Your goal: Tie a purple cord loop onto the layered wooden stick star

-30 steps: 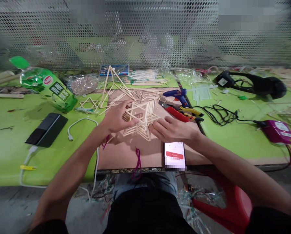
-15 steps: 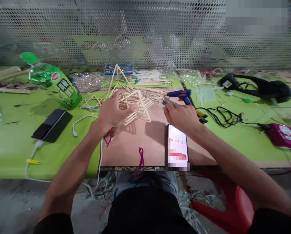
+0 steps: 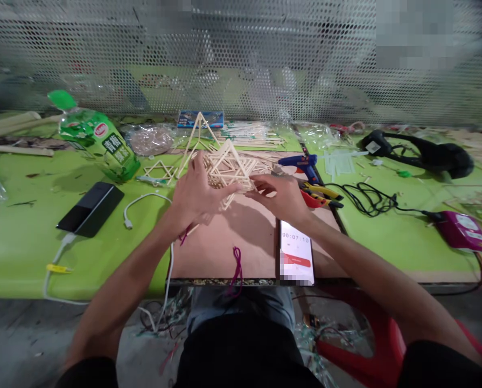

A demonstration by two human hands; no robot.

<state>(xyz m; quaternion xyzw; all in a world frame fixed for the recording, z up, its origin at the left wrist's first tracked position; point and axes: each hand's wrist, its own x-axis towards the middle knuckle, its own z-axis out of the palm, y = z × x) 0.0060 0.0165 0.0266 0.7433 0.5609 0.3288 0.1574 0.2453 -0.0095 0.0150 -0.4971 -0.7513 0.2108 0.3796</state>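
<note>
A star-shaped frame of thin wooden sticks point(image 3: 228, 170) is lifted off the brown board point(image 3: 241, 242) and tilted upright. My left hand point(image 3: 196, 196) grips its left side with fingers closed round the sticks. From the right, my right hand point(image 3: 279, 196) reaches its lower right edge with the fingers curled against it. Behind them stands a taller stick pyramid point(image 3: 198, 134), with loose sticks point(image 3: 260, 161) scattered on the board.
A phone point(image 3: 296, 253) showing a timer lies on the board's front right. A blue glue gun point(image 3: 301, 163) and red-yellow pliers point(image 3: 319, 195) lie to the right, a green bottle point(image 3: 99, 143), a dark power bank point(image 3: 90, 209) and white cable to the left. Black headset and purple box sit far right.
The stick frame went from flat on the board to raised and tilted in my left hand. My right hand went right toward the pliers, then came back to the frame.
</note>
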